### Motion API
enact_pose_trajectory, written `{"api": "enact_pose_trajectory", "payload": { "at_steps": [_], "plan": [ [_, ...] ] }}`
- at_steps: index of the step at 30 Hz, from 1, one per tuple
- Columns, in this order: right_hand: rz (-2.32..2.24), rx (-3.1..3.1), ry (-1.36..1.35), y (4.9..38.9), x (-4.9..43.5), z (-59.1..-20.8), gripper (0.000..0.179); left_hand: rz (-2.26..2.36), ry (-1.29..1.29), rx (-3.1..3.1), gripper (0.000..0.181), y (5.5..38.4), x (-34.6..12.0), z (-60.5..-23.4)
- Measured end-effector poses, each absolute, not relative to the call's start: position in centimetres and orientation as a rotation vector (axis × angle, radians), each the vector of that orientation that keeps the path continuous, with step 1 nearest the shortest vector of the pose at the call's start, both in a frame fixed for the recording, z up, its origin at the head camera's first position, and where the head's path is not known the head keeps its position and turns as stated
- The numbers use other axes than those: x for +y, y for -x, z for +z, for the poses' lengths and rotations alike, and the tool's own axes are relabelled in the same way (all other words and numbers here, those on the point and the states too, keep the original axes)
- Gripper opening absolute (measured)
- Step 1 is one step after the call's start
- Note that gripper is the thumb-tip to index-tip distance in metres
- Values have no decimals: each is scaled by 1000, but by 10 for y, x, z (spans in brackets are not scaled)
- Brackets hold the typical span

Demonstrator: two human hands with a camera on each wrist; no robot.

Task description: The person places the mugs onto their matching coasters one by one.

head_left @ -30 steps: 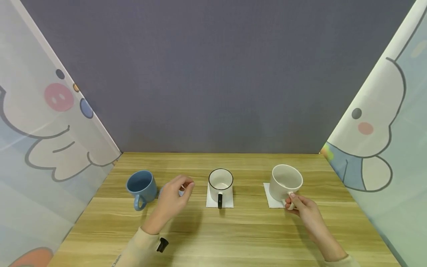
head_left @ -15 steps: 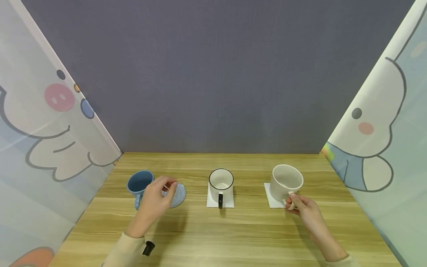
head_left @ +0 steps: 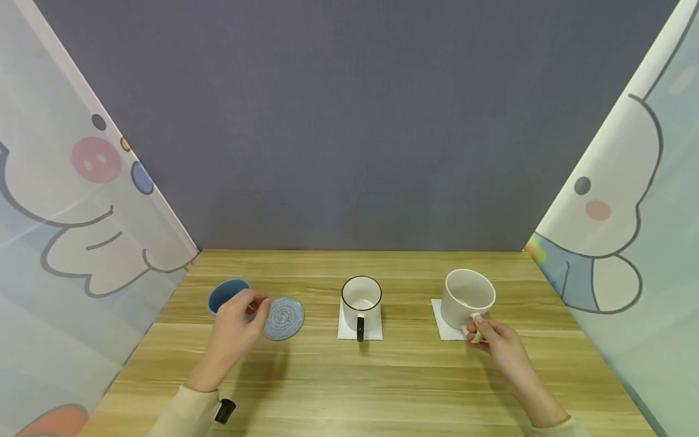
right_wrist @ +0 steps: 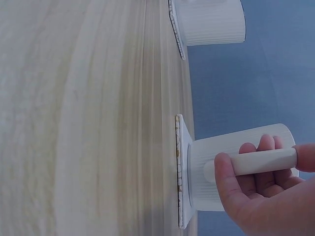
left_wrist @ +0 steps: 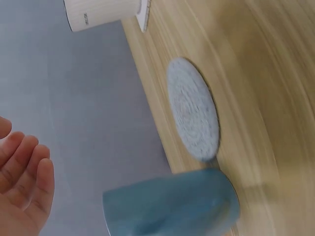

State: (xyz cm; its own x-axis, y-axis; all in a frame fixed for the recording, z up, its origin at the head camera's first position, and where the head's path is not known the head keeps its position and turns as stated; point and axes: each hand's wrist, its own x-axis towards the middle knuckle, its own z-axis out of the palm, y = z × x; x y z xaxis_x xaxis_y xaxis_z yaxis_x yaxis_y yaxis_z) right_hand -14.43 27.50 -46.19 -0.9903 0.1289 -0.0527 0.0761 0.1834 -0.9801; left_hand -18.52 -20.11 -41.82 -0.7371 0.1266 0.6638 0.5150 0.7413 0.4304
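a wide-mouthed cream mug with fine ribs stands upright, its handle pinched by the right hand, its body just beyond and to the left of that grip. a smooth blue mug stands upright just past the left hand, its handle hidden behind that hand from above.

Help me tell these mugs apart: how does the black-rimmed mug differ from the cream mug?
The cream mug looks wider than the black-rimmed mug. The black-rimmed mug's handle is black, the cream mug's pale. The right hand grips the cream mug's handle; no hand touches the black-rimmed mug. Both sit on white coasters.
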Motion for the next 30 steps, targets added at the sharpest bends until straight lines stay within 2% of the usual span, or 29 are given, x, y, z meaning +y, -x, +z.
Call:
{"api": "enact_pose_trajectory", "payload": {
  "at_steps": [30],
  "plan": [
    [1967, -2393, 182, 143, 277, -460, 51, -847, 57, -2394, 8, 169, -259, -437]
  ]
}}
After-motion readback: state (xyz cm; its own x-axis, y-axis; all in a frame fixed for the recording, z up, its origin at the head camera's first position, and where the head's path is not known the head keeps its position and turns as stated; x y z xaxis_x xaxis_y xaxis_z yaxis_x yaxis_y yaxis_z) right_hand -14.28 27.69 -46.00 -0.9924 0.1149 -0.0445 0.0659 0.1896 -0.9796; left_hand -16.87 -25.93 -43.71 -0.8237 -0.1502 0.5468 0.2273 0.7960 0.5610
